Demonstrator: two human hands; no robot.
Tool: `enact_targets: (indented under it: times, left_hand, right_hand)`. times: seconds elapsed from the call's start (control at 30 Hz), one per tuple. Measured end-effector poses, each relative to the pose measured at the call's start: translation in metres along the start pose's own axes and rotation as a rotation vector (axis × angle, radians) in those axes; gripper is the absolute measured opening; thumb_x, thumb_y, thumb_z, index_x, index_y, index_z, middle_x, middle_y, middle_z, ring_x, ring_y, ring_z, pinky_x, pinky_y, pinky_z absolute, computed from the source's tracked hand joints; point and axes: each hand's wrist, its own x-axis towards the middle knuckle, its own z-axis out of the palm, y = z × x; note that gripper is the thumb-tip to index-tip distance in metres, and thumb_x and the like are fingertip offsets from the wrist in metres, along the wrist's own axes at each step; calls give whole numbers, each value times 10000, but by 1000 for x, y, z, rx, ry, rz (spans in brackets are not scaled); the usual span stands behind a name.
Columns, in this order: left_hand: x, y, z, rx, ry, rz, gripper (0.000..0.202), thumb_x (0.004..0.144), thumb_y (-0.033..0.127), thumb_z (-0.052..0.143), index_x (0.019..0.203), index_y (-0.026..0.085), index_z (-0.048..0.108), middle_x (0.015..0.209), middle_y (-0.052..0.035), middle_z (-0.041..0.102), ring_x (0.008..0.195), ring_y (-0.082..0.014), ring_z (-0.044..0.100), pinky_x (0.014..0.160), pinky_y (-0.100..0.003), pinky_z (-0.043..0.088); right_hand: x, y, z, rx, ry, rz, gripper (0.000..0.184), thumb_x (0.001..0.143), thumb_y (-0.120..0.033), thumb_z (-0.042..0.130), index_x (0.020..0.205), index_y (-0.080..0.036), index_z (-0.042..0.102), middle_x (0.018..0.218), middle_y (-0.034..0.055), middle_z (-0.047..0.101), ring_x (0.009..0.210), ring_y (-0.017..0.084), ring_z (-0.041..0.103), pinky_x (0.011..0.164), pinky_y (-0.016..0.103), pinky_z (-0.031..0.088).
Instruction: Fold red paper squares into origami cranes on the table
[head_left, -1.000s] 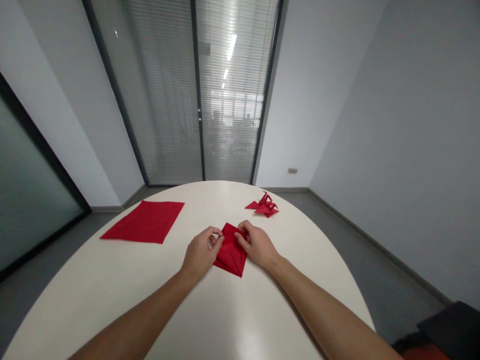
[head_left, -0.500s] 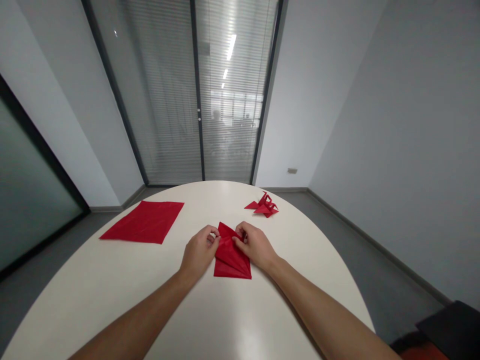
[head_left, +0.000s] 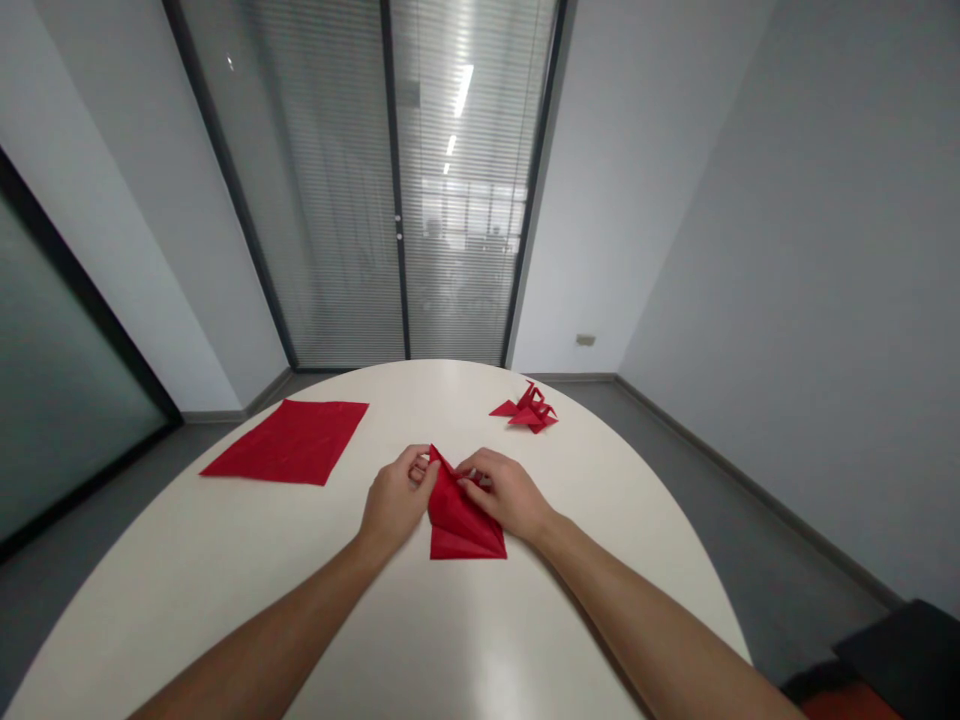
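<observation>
A partly folded sheet of red paper [head_left: 466, 525] lies on the white table between my hands, its straight lower edge toward me and its far corner raised to a point. My left hand [head_left: 401, 492] pinches the paper at its upper left, thumb and forefinger closed near that point. On the right side, my right hand [head_left: 508, 488] has its thumb and fingers closed on the paper's upper right edge. Its fingertips partly hide the fold there.
A flat red paper sheet [head_left: 292, 442] lies at the table's left. Folded red paper cranes [head_left: 531, 410] sit at the back right. The round white table [head_left: 390, 640] fills the foreground, with a dark chair [head_left: 904, 655] at the lower right. A glass partition with blinds [head_left: 337, 200] stands behind.
My right hand has shifted slightly left, drawing the paper's right edge inward. The far point of the paper has narrowed and moved left, against my left fingertips.
</observation>
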Motion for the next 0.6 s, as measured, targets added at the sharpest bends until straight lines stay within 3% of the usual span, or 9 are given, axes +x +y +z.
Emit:
enact_targets:
  times: [0.13, 0.27, 0.37, 0.47, 0.6]
  left_hand:
    - [3, -5, 0, -67, 8, -22, 133, 877, 341, 570, 882, 216, 616, 708, 10, 677, 641, -166, 639, 622, -256, 457]
    - [5, -12, 2, -119, 31, -73, 149, 842, 343, 597, 784, 207, 577, 689, 2, 670, 645, -168, 642, 623, -258, 468]
    - [6, -13, 3, -170, 33, -90, 156, 835, 327, 599, 927, 201, 599, 707, 6, 679, 641, -170, 656, 609, -257, 477]
    - [7, -13, 2, -173, 22, -84, 289, 847, 296, 581, 1120, 205, 599, 748, 4, 689, 630, -161, 656, 590, -252, 477]
    - [8, -12, 1, -176, 47, -97, 251, 862, 320, 578, 1072, 195, 635, 868, -47, 722, 744, -175, 696, 670, -273, 515]
  right_hand:
    - [-1, -9, -4, 3, -34, -24, 169, 909, -260, 622, 1058, -224, 693, 1007, 40, 692, 910, 180, 638, 851, 300, 485]
    - [-2, -15, -7, 6, -71, -6, 317, 848, -395, 706, 1109, -217, 674, 1021, 46, 688, 902, 196, 633, 836, 315, 491]
    - [-3, -17, -7, -1, -83, 26, 374, 796, -434, 749, 1085, -213, 662, 999, 42, 683, 872, 197, 625, 802, 312, 491]
    - [-4, -16, -5, -20, -82, 45, 364, 776, -403, 759, 1069, -215, 652, 985, 38, 680, 859, 196, 621, 786, 310, 485]
    - [-4, -14, -3, -55, -120, 12, 365, 752, -330, 766, 1077, -209, 654, 998, 47, 683, 890, 208, 624, 824, 323, 477]
